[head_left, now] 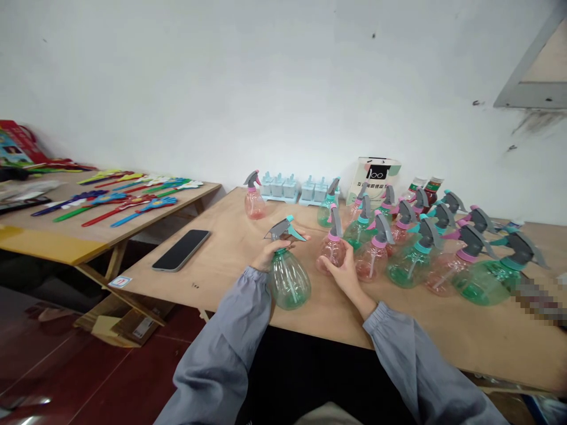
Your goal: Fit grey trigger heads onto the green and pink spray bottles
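My left hand (267, 254) is closed round the neck of a green spray bottle (290, 282), just under its grey and teal trigger head. That bottle is held near the front edge of the wooden table. To its right, my right hand (346, 271) grips the body of a pink spray bottle (332, 251) with a grey and pink head. Beside the right hand stands another pink spray bottle (371, 260), then a green spray bottle (410, 268). Farther back, a single pink spray bottle (255, 203) stands apart on the left.
A phone (181, 250) lies on the table's left side. Light blue popsicle molds (283, 188) and a printed box (376, 177) stand by the wall. More spray bottles crowd the right. Colourful hand-shaped clappers (146, 211) cover a second table at left.
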{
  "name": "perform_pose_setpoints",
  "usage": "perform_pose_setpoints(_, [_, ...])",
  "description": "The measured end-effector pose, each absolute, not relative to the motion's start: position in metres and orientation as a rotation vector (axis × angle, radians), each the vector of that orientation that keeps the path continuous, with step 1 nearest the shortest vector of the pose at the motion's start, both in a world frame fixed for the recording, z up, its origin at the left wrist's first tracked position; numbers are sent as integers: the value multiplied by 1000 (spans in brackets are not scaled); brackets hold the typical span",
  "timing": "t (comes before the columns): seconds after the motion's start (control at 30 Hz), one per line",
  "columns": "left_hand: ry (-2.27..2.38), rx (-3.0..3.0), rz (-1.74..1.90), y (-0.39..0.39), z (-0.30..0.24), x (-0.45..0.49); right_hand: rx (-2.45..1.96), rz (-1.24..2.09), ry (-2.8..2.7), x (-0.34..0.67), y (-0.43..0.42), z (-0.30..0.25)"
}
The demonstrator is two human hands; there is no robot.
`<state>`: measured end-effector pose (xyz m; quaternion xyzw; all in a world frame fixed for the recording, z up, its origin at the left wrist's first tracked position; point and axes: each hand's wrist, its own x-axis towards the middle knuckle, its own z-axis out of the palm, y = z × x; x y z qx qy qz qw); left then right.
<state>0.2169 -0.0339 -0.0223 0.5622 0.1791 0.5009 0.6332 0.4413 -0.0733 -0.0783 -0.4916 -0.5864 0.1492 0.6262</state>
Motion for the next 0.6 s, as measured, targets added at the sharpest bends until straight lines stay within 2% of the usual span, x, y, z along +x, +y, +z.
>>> perform_pose_setpoints(0.13, [505,1323,1266,-39,-13,220,-1133,348,-1355,442,-72,-80])
perform_pose_setpoints(0.33, [933,1385,1726,-7,5,190,-1166,351,-1348,444,-71,-82])
perform_pose_setpoints(0.47, [1271,1524,1718,28,13,136,-1148,357,-1356,444,-71,-81])
perform_pose_setpoints(0.6, [1343,1609,1616,50,10,87,-1138,340,-1351,443,-71,-81])
